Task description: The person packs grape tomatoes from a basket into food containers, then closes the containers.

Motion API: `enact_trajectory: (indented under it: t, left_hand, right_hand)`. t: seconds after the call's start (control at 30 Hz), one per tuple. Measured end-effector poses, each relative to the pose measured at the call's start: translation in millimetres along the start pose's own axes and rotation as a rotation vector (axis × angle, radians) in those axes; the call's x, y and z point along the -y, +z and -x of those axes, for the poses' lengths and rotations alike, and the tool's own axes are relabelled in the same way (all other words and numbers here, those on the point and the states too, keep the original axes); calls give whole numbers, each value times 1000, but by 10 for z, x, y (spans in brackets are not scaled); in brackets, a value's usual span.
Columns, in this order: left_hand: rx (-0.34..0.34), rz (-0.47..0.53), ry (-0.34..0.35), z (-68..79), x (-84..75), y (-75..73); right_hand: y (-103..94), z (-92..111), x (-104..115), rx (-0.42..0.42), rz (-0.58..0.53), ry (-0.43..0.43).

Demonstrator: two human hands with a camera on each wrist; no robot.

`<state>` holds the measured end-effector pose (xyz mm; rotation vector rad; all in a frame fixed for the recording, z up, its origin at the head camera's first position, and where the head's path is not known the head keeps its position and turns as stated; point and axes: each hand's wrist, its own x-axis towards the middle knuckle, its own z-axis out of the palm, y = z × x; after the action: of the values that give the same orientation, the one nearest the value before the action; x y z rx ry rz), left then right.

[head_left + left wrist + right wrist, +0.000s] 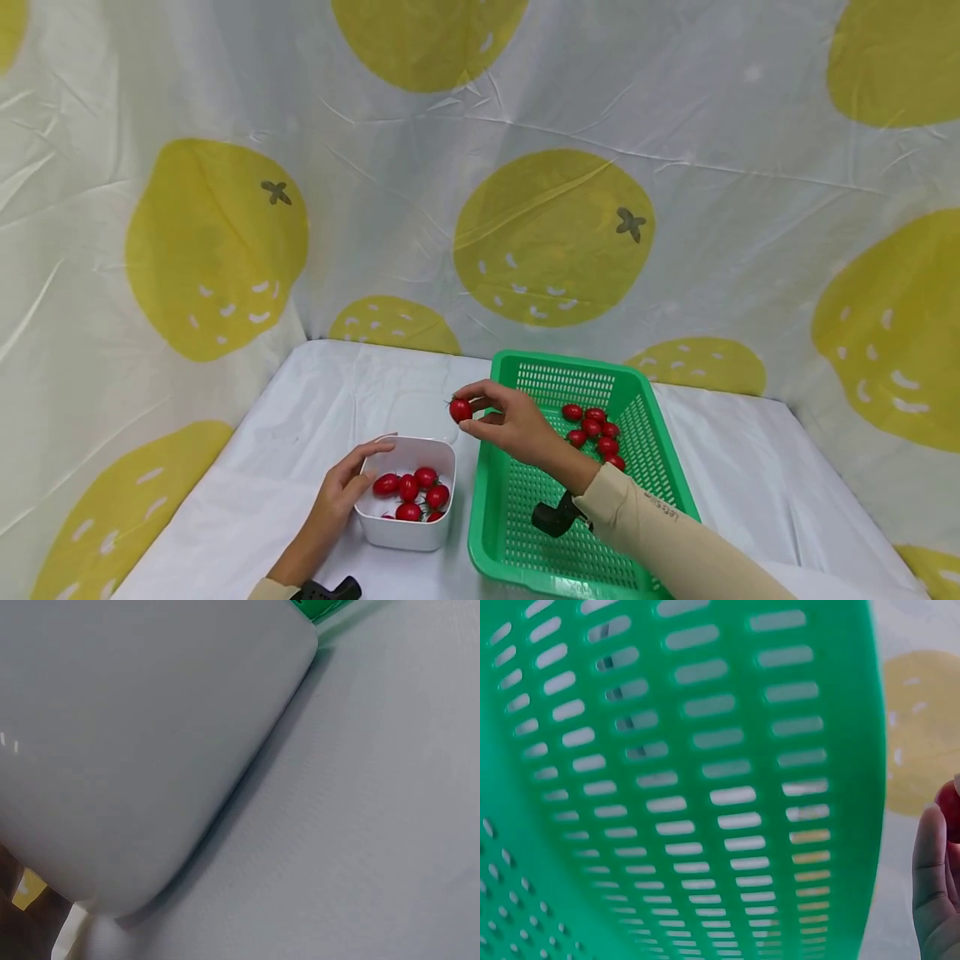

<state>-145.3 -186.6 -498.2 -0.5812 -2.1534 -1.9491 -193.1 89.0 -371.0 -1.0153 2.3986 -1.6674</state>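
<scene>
My right hand [517,425] pinches a red cherry tomato [460,410] between thumb and fingertips, raised between the white box and the green basket. In the right wrist view, part of that hand [932,889] and the tomato [949,808] show at the right edge. On the left, my left hand [341,487] holds the square white plastic box [408,536] by its rim, thumb at the near left side and fingers along the back corner. Several cherry tomatoes [408,487] lie inside the box. The left wrist view is mostly filled by the box's outer wall [150,735].
A green slotted basket [487,533] stands right of the box, with several cherry tomatoes [592,427] toward its back right; my right forearm crosses over it. A clear, lid-like piece [423,414] lies behind the box. A lemon-patterned curtain [375,208] hangs behind the white-covered table [262,508].
</scene>
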Motion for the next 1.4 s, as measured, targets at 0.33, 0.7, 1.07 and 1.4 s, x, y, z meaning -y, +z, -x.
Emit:
enact_trajectory:
  t: [0.33,0.7,1.07,1.4]
  left_hand:
    - [21,8,30,-36,-16,-15]
    - [43,15,52,-39,-27,-27]
    - [29,-3,30,-31,-23,-44]
    - [25,4,-3,9,-38,-17]
  right_hand:
    - [209,-84,-106,76,-1,-3]
    - [389,-129,-200,192,30,-19]
    - [412,-137,-230,252,32,-44]
    - [424,-117,-265,292,50,-65]
